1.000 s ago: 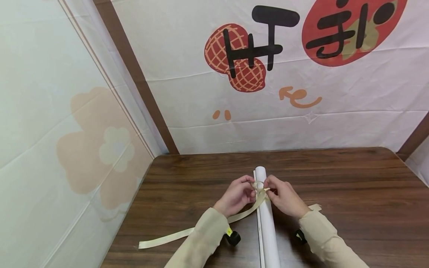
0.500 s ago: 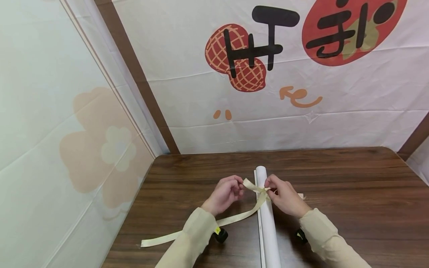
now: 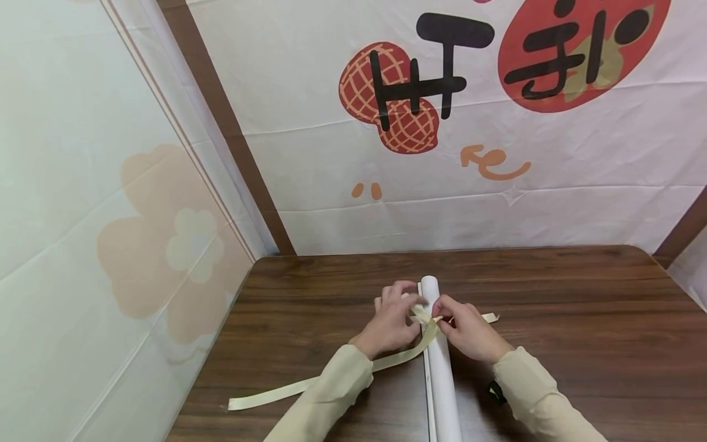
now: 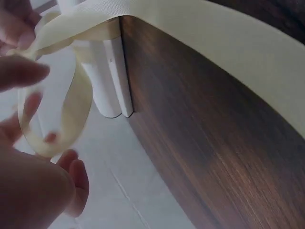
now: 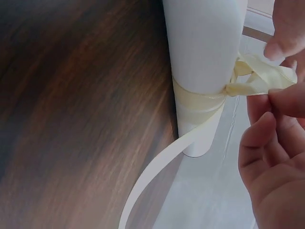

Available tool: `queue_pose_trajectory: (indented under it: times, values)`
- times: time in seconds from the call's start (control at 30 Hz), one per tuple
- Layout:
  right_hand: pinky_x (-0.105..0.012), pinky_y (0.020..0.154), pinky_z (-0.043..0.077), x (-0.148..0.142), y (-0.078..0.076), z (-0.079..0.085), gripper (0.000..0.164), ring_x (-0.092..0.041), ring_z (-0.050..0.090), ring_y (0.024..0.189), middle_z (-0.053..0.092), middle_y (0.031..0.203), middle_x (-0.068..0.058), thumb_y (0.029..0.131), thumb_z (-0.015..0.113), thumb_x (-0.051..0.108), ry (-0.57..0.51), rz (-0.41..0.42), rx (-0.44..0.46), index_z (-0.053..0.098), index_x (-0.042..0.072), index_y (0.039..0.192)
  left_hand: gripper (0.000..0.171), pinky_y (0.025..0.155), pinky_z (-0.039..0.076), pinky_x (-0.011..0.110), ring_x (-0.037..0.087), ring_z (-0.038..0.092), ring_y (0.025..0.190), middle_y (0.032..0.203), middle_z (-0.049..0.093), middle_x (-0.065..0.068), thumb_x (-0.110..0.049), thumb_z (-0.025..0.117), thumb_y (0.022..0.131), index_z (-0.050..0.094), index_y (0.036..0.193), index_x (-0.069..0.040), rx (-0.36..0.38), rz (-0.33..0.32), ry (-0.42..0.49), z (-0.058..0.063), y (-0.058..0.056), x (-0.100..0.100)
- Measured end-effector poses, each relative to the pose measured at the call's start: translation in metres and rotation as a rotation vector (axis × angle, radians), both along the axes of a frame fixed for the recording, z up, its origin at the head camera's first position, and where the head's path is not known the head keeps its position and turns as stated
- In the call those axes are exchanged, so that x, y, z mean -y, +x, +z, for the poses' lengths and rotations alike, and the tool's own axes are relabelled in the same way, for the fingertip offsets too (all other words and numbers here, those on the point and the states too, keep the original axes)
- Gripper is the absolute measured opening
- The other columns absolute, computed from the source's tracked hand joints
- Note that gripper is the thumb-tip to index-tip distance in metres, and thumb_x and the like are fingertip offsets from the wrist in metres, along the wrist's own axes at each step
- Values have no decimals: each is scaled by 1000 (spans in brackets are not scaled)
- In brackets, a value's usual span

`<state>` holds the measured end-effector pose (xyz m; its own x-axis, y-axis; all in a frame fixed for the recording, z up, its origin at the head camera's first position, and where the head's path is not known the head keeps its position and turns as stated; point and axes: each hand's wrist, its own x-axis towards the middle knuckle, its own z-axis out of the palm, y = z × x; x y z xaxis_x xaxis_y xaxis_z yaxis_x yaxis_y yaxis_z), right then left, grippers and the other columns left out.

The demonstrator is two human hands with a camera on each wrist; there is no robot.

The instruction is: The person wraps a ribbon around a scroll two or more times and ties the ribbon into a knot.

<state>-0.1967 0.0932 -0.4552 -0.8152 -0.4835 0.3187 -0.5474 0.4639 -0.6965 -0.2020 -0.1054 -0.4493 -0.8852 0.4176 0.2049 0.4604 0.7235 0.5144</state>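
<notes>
A white roll [image 3: 444,387], like rolled paper, lies lengthwise on the table, with a thin white strip along its left side. Cream ribbon [image 5: 198,101] is wrapped round it near its far end and crosses on top. My right hand [image 3: 472,331] pinches the ribbon at the crossing. Just left of that, my left hand [image 3: 389,322] has its fingers spread and bent around a ribbon loop [image 4: 71,112], thumb and fingers apart. Whether those fingertips touch the loop is hard to tell. One long ribbon tail [image 3: 276,393] runs left under my left forearm; a short end [image 3: 490,317] sticks out right.
The dark wood table [image 3: 596,344] reaches to a white printed curtain [image 3: 309,153] behind. Another pale curtain [image 3: 83,344] hangs along the left side. A black item [image 3: 496,391] shows by my right wrist.
My left hand moved left, away from a ribbon end standing up by the roll, then came back right to the ribbon with fingers spread. The right hand kept its pinch almost in place.
</notes>
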Motion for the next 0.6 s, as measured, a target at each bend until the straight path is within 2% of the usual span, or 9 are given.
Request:
queue_pose_trajectory:
  times: [0.1,0.17,0.3,0.47,0.6]
  values:
    - [-21,66,45,-2,-1,-1,23,-4,57,74,71,87,2,84,59,-9,-1,-15,-10,55,13,92,13,83,26,33,18,43,112,123,55,-2,-19,66,81,67,94,-21,19,-18,-84,-2,3,0]
    - [-21,66,45,-3,-1,-2,23,-3,56,74,71,87,3,84,59,-9,5,-25,-12,56,13,92,5,82,25,32,15,46,106,113,59,-5,-22,65,83,66,87,-21,41,-39,-94,-3,4,4]
    - [-21,65,45,-4,-3,-3,22,-2,55,71,71,87,3,84,59,-9,19,-40,-9,59,11,93,7,81,26,29,10,50,102,104,64,-9,-26,66,84,66,88,-21,59,-115,-46,-3,7,14]
    - [-20,58,44,-4,-6,-1,24,-2,51,63,68,80,4,82,58,-8,24,-47,-8,68,12,91,7,87,33,30,7,59,97,98,70,-7,-27,67,86,65,87,-20,12,-201,19,3,13,29]
    - [-20,55,42,-3,-7,1,25,-3,49,61,66,75,4,82,58,-6,22,-64,15,70,15,87,9,94,37,37,12,63,110,102,72,-6,-26,65,87,61,80,-21,-12,-228,50,11,19,38]
